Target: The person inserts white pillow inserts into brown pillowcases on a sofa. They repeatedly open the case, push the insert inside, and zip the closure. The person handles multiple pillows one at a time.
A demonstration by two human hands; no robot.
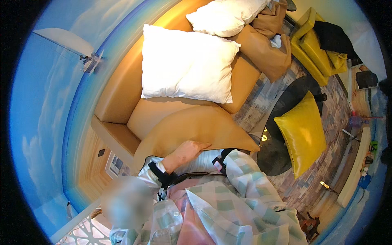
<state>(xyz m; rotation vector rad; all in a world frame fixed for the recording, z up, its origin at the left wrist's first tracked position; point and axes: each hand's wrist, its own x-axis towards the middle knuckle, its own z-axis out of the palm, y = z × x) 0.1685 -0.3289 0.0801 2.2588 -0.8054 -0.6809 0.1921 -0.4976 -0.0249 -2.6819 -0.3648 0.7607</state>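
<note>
A tan leather-like cushion cover [196, 125] lies across my front, its zipped edge open towards me and white filling [197, 163] showing inside. My left hand [187, 153] holds the rim of the opening, fingers together on the tan material and thumb hidden. The right sleeve and a wristband reach into the opening, so my right hand is out of view. Beyond the cover, a white pillow [188, 64] without a cover lies on the tan sofa [118, 92].
Another white pillow [225, 18] and tan covers [265, 50] lie further along the sofa. To the right, a yellow cushion [304, 134] rests on a dark oval table [272, 159]. A yellow armchair [315, 46] with a black cloth stands beyond.
</note>
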